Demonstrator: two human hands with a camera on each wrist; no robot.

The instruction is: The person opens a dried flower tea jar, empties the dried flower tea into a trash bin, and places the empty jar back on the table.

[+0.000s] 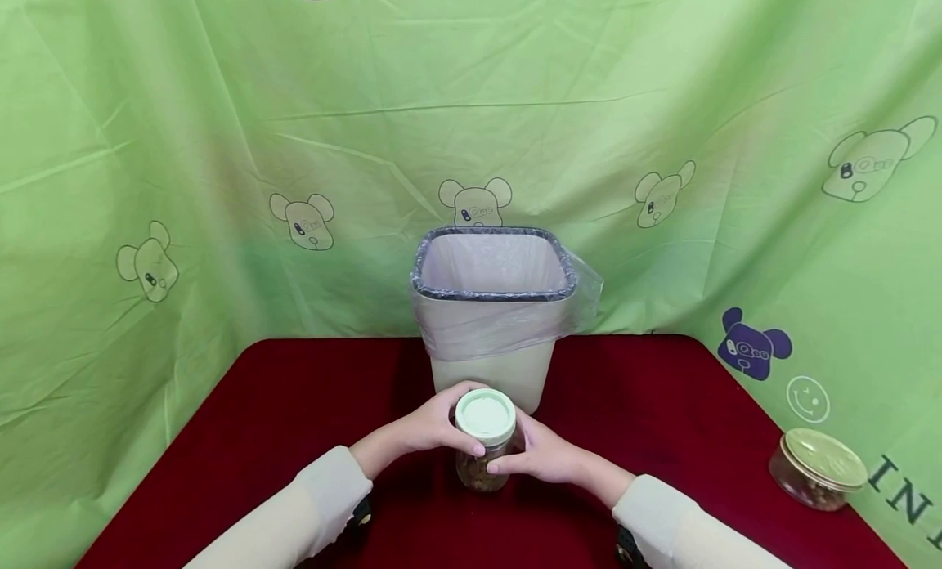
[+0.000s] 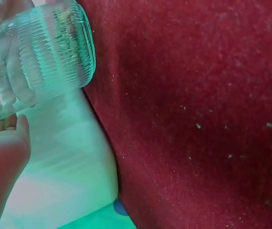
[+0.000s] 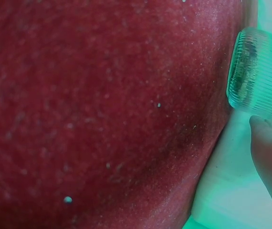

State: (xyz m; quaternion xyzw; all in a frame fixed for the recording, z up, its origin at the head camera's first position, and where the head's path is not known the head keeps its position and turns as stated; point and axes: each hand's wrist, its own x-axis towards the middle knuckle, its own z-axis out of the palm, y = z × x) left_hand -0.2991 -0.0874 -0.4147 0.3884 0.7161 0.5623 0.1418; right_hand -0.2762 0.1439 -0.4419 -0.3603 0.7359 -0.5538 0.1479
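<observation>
A clear ribbed jar [image 1: 482,476] with a pale green lid [image 1: 486,414] stands upright at the middle of the red-covered table. My left hand [image 1: 438,423] grips it around the lid and upper part from the left, thumb across the front. From the other side my right hand [image 1: 543,454] holds the jar's body, its thumb also on the front. Through the ribbed glass [image 2: 55,52] in the left wrist view, some brownish-green contents show near the base. The right wrist view has the same jar [image 3: 255,71] at its right edge. Fingers behind the jar are partly hidden.
Right behind the jar stands a whitish bin [image 1: 489,373] with a dark rim and a thin plastic liner. A round tub [image 1: 817,471] with a yellow-green lid sits at the table's right edge. Green printed curtains surround the red cloth [image 1: 331,389], which has small pale specks on it.
</observation>
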